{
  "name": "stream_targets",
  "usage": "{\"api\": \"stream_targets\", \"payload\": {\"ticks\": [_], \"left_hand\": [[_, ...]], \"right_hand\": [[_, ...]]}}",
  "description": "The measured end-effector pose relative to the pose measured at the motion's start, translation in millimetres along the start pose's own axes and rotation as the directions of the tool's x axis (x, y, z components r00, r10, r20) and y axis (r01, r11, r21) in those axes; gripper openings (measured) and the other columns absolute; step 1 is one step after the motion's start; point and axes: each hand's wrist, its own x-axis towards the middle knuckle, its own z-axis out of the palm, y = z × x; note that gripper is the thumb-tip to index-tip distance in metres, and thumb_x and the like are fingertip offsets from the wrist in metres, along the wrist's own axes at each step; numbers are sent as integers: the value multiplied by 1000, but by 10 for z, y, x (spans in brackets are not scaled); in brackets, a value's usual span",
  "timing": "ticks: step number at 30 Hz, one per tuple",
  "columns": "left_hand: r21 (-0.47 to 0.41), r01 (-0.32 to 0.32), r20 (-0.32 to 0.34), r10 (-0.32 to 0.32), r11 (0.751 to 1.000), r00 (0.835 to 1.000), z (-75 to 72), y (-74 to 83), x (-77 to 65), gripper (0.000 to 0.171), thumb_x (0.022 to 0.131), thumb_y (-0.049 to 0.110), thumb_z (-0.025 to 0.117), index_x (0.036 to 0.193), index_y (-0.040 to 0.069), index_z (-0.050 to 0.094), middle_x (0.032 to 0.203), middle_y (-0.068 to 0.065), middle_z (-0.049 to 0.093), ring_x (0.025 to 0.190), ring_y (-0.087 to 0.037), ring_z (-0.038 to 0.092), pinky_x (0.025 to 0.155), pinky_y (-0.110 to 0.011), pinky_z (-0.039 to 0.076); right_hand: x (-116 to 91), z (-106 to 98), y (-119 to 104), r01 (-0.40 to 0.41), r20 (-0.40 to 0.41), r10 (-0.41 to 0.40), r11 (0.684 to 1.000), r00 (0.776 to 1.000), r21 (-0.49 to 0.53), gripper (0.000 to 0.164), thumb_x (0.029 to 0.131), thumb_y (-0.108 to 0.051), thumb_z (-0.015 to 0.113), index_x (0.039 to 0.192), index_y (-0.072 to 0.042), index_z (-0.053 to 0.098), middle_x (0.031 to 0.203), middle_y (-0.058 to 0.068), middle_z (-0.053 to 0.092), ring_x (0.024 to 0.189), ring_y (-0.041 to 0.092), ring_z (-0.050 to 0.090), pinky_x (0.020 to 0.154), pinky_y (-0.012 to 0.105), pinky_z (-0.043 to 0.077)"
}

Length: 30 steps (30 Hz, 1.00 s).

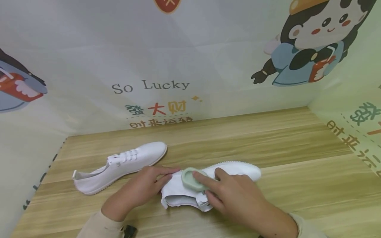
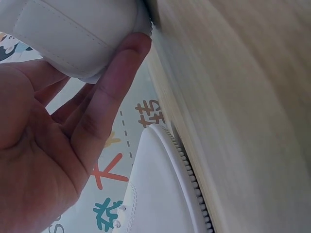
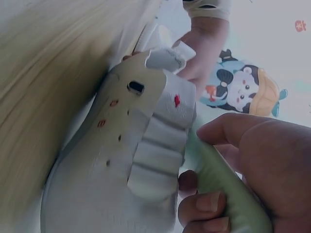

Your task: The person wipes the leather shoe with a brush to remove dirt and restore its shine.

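Note:
A white lace-up shoe (image 1: 238, 169) lies on its side, its opening toward me. My left hand (image 1: 144, 185) grips it near the heel; the left wrist view shows the fingers around the shoe's white rear part (image 2: 77, 34). In my right hand (image 1: 238, 195) is a pale green oval brush (image 1: 188, 180) with a hollow in its top, held against the shoe's upper side. Its underside is hidden. The right wrist view shows fingers and thumb around the brush (image 3: 226, 189), beside the shoe's lace area (image 3: 155, 155).
A second white shoe (image 1: 148, 153) stands upright at the left, toe pointing right and away. Both shoes are on a wood-grain tabletop (image 1: 297, 145). Behind and at both sides rise pale printed walls (image 1: 208, 66) with cartoon figures and lettering.

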Motion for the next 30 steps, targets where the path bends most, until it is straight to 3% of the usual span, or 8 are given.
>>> {"api": "stream_targets", "payload": {"ticks": [11, 17, 20, 24, 30], "left_hand": [[5, -9, -6, 9, 1000, 1000, 22, -14, -4, 30, 95, 20, 58, 124, 21, 64, 122, 9, 62, 115, -8, 54, 94, -37, 47], [12, -10, -3, 10, 1000, 1000, 17, -14, -8, 30, 95, 19, 58, 124, 21, 64, 123, 7, 62, 115, -10, 55, 95, -38, 46], [13, -8, 0, 8, 1000, 1000, 13, -14, -7, 30, 95, 20, 58, 124, 21, 65, 122, 8, 62, 115, -10, 55, 94, -38, 47], [12, -1, 1, 1, 1000, 1000, 7, -14, -7, 29, 95, 20, 58, 124, 21, 65, 121, 9, 62, 113, -8, 55, 93, -37, 48], [9, 1, 12, -1, 1000, 1000, 4, -22, -10, 30, 95, 21, 58, 125, 22, 64, 122, 11, 62, 115, -8, 54, 94, -37, 47]], "right_hand": [[-76, -194, 209, -73, -26, 73, 997, 997, -22, 45, 84, -26, 64, 129, -34, 59, 71, -7, 47, 47, 3, 28, 45, 20, 27], [-62, -297, 286, -112, 6, 112, 991, 994, 79, 46, 82, -26, 70, 127, -24, 61, 74, -4, 57, 49, 2, 35, 45, 18, 31], [-56, -335, 308, -144, 35, 140, 979, 989, 142, 45, 80, -23, 70, 123, -16, 60, 74, -5, 58, 49, 2, 38, 43, 17, 34], [-61, -371, 329, -176, 74, 165, 969, 983, 172, 46, 73, -17, 68, 117, -13, 58, 79, -6, 57, 50, 2, 40, 42, 17, 36], [-74, -372, 324, -118, 53, 113, 988, 992, 101, 47, 72, -19, 67, 119, -19, 63, 90, -4, 59, 55, 2, 42, 48, 17, 35]]}}
